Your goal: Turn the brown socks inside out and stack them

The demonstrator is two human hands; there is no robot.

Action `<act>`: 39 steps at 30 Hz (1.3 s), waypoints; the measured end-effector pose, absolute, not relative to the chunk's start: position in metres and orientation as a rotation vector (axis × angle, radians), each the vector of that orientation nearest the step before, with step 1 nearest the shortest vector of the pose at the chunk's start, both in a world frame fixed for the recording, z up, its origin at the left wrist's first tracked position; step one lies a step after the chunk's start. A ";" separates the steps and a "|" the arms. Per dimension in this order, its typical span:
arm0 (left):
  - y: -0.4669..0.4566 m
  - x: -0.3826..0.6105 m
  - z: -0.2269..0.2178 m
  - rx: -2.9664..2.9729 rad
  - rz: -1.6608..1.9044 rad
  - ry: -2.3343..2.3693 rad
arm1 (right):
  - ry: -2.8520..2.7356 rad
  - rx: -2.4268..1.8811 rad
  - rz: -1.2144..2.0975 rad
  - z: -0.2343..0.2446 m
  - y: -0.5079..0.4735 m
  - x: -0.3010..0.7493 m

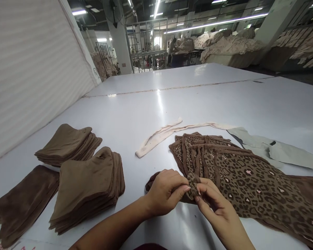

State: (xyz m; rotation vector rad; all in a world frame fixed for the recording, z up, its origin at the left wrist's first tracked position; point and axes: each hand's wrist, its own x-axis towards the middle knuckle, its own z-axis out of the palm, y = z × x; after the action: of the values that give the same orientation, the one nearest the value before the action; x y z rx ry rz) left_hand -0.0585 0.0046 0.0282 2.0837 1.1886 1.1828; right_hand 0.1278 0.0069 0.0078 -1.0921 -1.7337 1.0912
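Note:
Both hands meet low in the view over a small leopard-print fabric piece (pixel 192 187), bunched up between the fingertips. My left hand (pixel 165 191) pinches it from the left, and a dark brown part of cloth (pixel 151 180) pokes out behind that hand. My right hand (pixel 215 203) is closed on the piece's right side with thumb and fingers. Just beyond and to the right lies a fanned stack of leopard-print fabric pieces (pixel 240 173) with brown edges and small pink marks. The fingers hide much of the held cloth.
On the left are two stacks of olive-brown cut pieces (pixel 86 187) (pixel 65 140) and darker brown pieces (pixel 28 198). A pale fabric strip (pixel 159 137) and grey-green sheets (pixel 284 152) lie on the white table (pixel 135 107). A white sheet (pixel 36 62) rises at left; fabric heaps (pixel 232 47) stand behind.

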 end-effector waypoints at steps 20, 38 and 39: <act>-0.014 -0.061 0.034 1.975 1.293 0.926 | -1.963 -1.093 0.754 0.015 0.005 0.114; -0.003 -0.082 -0.005 1.659 0.925 1.278 | -0.780 -1.119 1.768 0.005 0.009 0.109; -0.004 -0.084 0.000 1.682 0.816 1.312 | -0.913 -1.156 1.683 0.001 0.011 0.111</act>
State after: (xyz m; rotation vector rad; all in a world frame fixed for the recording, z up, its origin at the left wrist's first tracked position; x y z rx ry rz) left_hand -0.0841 -0.0038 0.0001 1.6817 1.3124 0.8159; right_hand 0.1113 0.0106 0.0010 -1.1559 -0.9129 1.6831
